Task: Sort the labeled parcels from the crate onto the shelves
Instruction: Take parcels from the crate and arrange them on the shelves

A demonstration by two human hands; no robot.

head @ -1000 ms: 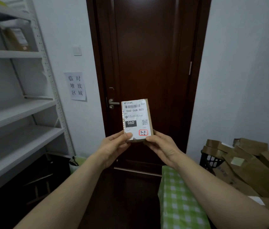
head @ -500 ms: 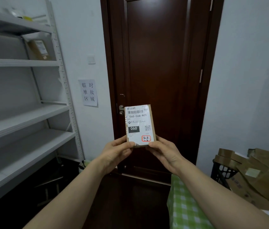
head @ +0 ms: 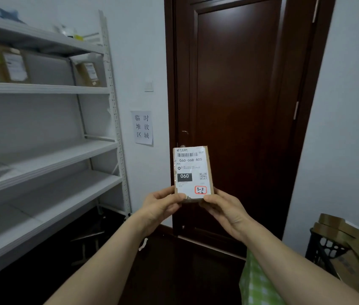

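Item 1, parcel (head: 193, 172): a small, flat brown carton with a white shipping label. We find it held in the air in front of the dark wooden door (head: 240, 95), to the right of the shelves (head: 64, 156) and touching none of them. Its long axis stands close to vertical. The label face is turned towards the camera and the barcode end points up. The print reads 060-06B-A05, with 060 in a black block. A red-boxed handwritten mark, which we read as 3-3-2, sits at the lower right corner of the label.

Item 2, left hand (head: 161, 205): its fingers (head: 174, 198) are clamped on the parcel's lower left corner, thumb on the front.

Item 3, right hand (head: 224, 208): its fingers (head: 209, 200) are clamped on the lower right corner, just under the red mark.

Item 4, shelves: white metal, several tiers along the left wall. We note shelved parcels (head: 88, 73) standing upright on the second tier from the top.

Item 5, crate (head: 321, 249): black lattice, low at the right edge, piled with brown boxes (head: 337, 227).

Item 6, sundries: a printed paper notice (head: 142, 127) on the wall beside the door, a light switch (head: 149, 85) above it, and a green checked cloth (head: 255, 280) at the bottom.
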